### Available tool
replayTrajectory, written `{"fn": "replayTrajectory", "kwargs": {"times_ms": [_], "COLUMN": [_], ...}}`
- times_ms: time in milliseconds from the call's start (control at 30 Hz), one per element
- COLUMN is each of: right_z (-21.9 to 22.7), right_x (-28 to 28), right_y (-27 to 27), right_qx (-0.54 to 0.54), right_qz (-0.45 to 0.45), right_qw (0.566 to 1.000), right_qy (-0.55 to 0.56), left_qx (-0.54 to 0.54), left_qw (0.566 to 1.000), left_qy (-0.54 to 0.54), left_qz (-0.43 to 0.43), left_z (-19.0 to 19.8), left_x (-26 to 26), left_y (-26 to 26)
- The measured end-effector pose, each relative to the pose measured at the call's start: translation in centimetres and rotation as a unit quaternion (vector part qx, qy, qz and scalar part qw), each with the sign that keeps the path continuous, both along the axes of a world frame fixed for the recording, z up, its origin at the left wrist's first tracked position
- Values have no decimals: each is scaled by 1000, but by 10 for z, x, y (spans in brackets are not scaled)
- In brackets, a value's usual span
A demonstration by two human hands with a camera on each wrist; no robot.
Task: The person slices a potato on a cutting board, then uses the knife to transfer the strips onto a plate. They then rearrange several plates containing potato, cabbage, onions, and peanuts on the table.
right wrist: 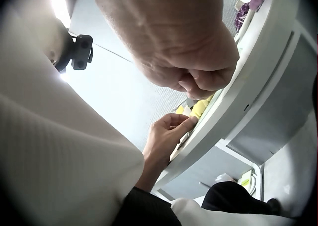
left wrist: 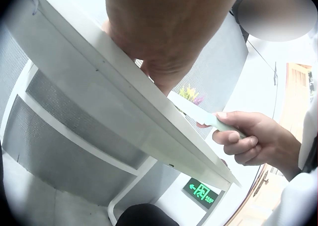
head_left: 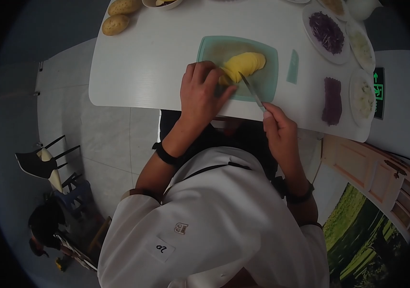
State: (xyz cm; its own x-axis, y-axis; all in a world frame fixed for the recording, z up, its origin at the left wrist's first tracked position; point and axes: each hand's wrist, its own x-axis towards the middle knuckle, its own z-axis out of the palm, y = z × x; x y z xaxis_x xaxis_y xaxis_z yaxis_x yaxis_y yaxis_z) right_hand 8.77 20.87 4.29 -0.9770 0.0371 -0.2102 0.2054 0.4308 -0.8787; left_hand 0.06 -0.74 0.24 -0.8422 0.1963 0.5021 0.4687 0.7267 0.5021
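Observation:
A peeled yellow potato, cut into slices that lean together, lies on the teal cutting board. My left hand holds its near left end, fingers bent on one side and thumb on the other. In the right wrist view the left fingertips meet the yellow potato. My right hand grips the pale green handle of a knife. The blade's tip overlaps the near side of the slices in the head view. From the left wrist, the right hand shows curled round the knife handle.
Two unpeeled potatoes lie at the table's far left, beside a bowl. Right of the board is a teal blade-shaped piece. Plates of shredded purple cabbage and pale shreds line the right side, near a folded purple cloth.

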Motion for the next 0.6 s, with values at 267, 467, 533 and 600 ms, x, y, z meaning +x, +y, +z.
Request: {"fn": "replayTrajectory", "kwargs": {"times_ms": [267,467,533,600], "right_z": [-4,-4,-6,-7], "right_x": [4,3,2,2], "right_y": [4,5,6,6], "right_qx": [11,-3,-1,-10], "right_qz": [-6,-22,-22,-26], "right_qw": [999,999,999,999], "right_qy": [38,28,32,29], "left_qx": [-7,10,15,15], "left_qw": [1000,1000,1000,1000], "left_qy": [3,-6,-5,-8], "left_qz": [0,-10,-13,-13], "left_z": [-1,-1,0,0], "left_x": [-1,-2,-2,-3], "left_y": [3,3,4,4]}}
